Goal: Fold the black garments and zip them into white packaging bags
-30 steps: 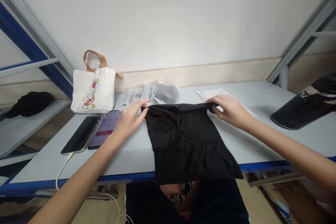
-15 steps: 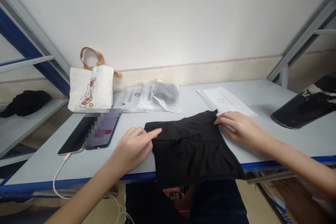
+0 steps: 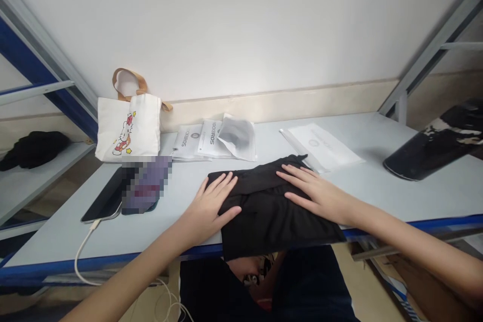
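A piece of black cloth [image 3: 260, 221] lies over the front of the desk, its near edge hanging past the rim and its far edge folded over in a band. On its left part my left hand [image 3: 211, 209] rests flat, fingers spread. My right hand [image 3: 317, 191] lies flat on the right part, fingers likewise apart. Just behind the cloth, toward the right, is a white zip pouch [image 3: 322, 146] with a faint round logo. What kind of garment or cover the cloth is, I cannot tell.
On the pale blue desk [image 3: 181, 176] stands a white tote bag [image 3: 147, 128] at the back left. Several printed plastic pouches [image 3: 209, 138] lie beside it. Two phones, one a black phone [image 3: 107, 193] with a white cable [image 3: 78, 256], lie left. A dark cylinder [image 3: 422, 148] lies right.
Both hands have gone from fingering the cloth's far band to lying flat on it with fingers spread. My right hand has moved inward, to the left.
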A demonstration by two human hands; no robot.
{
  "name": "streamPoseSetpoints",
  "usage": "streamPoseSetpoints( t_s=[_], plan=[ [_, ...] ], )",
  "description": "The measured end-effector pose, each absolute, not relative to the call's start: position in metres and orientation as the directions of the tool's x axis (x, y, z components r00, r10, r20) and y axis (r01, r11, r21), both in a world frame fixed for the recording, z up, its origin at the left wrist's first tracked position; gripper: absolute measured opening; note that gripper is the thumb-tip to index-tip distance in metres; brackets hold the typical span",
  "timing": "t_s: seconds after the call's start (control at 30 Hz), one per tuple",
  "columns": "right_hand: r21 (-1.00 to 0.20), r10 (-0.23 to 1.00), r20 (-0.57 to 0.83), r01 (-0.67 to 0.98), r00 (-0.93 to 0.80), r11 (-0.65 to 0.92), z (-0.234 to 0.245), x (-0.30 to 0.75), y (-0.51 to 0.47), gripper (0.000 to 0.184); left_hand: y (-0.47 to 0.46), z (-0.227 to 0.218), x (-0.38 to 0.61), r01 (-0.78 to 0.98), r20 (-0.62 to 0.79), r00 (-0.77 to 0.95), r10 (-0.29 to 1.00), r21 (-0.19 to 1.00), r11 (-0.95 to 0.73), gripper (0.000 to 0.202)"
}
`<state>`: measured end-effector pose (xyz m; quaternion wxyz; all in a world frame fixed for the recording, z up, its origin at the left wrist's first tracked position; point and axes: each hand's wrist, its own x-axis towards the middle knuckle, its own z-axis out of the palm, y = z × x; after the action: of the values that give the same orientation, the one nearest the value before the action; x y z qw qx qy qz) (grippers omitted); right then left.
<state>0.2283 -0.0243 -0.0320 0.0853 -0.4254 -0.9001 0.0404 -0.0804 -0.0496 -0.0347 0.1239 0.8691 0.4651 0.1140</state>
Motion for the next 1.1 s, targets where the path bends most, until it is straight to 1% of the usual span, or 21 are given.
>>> streamPoseSetpoints(
  t_s=[0.1, 0.17, 0.23, 0.33, 0.37, 0.43, 0.47, 0.53, 0.57, 0.63, 0.67, 0.73, 0.8, 0.83, 0.87, 0.9, 0.93, 0.97, 1.0, 1.03, 1.1],
  plan=[
    [-0.198, 0.794, 0.152, 0.769, -0.589, 0.608, -0.035, 0.228, -0.014, 0.054, -0.038, -0.035, -0.087, 0.804, 0.061, 0.506, 0.86, 0.326, -0.497, 0.064],
    [-0.202, 0.78, 0.208, 0.754, -0.59, 0.625, -0.029, 0.228, -0.021, 0.049, -0.042, -0.027, -0.092, 0.806, 0.103, 0.494, 0.863, 0.316, -0.499, 0.062],
    [-0.181, 0.742, 0.243, 0.722, -0.625, 0.668, -0.022, 0.23, -0.04, 0.048, -0.058, -0.02, -0.094, 0.786, 0.159, 0.523, 0.837, 0.289, -0.546, 0.062],
    [-0.141, 0.688, 0.214, 0.675, -0.693, 0.724, -0.018, 0.239, -0.076, 0.06, -0.092, -0.024, -0.097, 0.696, 0.196, 0.638, 0.745, 0.266, -0.667, 0.071],
    [-0.126, 0.691, 0.211, 0.682, -0.692, 0.721, -0.02, 0.243, -0.086, 0.059, -0.101, -0.03, -0.099, 0.672, 0.204, 0.661, 0.722, 0.267, -0.69, 0.067],
    [-0.125, 0.716, 0.209, 0.708, -0.666, 0.695, -0.026, 0.253, -0.099, 0.05, -0.114, -0.041, -0.102, 0.638, 0.272, 0.663, 0.698, 0.283, -0.716, 0.05],
    [-0.15, 0.736, 0.208, 0.723, -0.644, 0.675, -0.029, 0.258, -0.101, 0.044, -0.116, -0.046, -0.104, 0.624, 0.309, 0.649, 0.695, 0.305, -0.719, 0.04],
    [-0.255, 0.778, 0.198, 0.735, -0.597, 0.629, -0.033, 0.267, -0.097, 0.032, -0.113, -0.05, -0.109, 0.6, 0.362, 0.597, 0.716, 0.391, -0.698, 0.025],
    [-0.319, 0.794, 0.191, 0.729, -0.577, 0.606, -0.033, 0.27, -0.093, 0.026, -0.109, -0.048, -0.111, 0.6, 0.364, 0.553, 0.75, 0.451, -0.661, 0.021],
    [-0.44, 0.827, 0.183, 0.708, -0.532, 0.553, -0.029, 0.273, -0.081, 0.018, -0.098, -0.04, -0.113, 0.626, 0.31, 0.427, 0.849, 0.576, -0.525, 0.015],
    [-0.491, 0.848, 0.178, 0.702, -0.5, 0.517, -0.026, 0.273, -0.074, 0.017, -0.092, -0.035, -0.112, 0.638, 0.264, 0.35, 0.899, 0.635, -0.435, 0.014],
    [-0.562, 0.89, 0.163, 0.701, -0.427, 0.439, -0.017, 0.268, -0.061, 0.02, -0.082, -0.023, -0.108, 0.627, 0.188, 0.215, 0.958, 0.726, -0.283, 0.02],
    [-0.591, 0.914, 0.162, 0.705, -0.373, 0.392, -0.007, 0.258, -0.05, 0.023, -0.077, -0.014, -0.098, 0.602, 0.187, 0.167, 0.968, 0.759, -0.25, 0.02],
    [-0.591, 0.913, 0.169, 0.703, -0.372, 0.396, -0.002, 0.252, -0.046, 0.025, -0.077, -0.011, -0.093, 0.603, 0.211, 0.187, 0.96, 0.746, -0.281, 0.02],
    [-0.584, 0.906, 0.18, 0.699, -0.384, 0.413, 0.002, 0.245, -0.043, 0.025, -0.079, -0.01, -0.086, 0.618, 0.238, 0.239, 0.942, 0.711, -0.336, 0.032],
    [-0.576, 0.896, 0.191, 0.693, -0.402, 0.434, 0.005, 0.239, -0.04, 0.025, -0.081, -0.011, -0.081, 0.637, 0.265, 0.309, 0.913, 0.656, -0.406, 0.049],
    [-0.567, 0.885, 0.204, 0.686, -0.418, 0.455, 0.007, 0.234, -0.038, 0.025, -0.085, -0.013, -0.076, 0.652, 0.292, 0.379, 0.878, 0.589, -0.477, 0.062],
    [-0.559, 0.876, 0.221, 0.68, -0.429, 0.474, 0.007, 0.231, -0.037, 0.025, -0.089, -0.015, -0.073, 0.662, 0.314, 0.431, 0.846, 0.527, -0.533, 0.067],
    [-0.552, 0.87, 0.243, 0.676, -0.429, 0.488, 0.007, 0.229, -0.036, 0.024, -0.093, -0.018, -0.071, 0.669, 0.329, 0.457, 0.827, 0.485, -0.563, 0.064],
    [-0.547, 0.867, 0.268, 0.674, -0.421, 0.496, 0.006, 0.229, -0.035, 0.024, -0.096, -0.02, -0.07, 0.674, 0.33, 0.46, 0.824, 0.475, -0.566, 0.057],
    [-0.541, 0.864, 0.314, 0.674, -0.393, 0.503, 0.004, 0.233, -0.035, 0.026, -0.1, -0.02, -0.073, 0.664, 0.303, 0.421, 0.855, 0.539, -0.518, 0.046]
  ],
)
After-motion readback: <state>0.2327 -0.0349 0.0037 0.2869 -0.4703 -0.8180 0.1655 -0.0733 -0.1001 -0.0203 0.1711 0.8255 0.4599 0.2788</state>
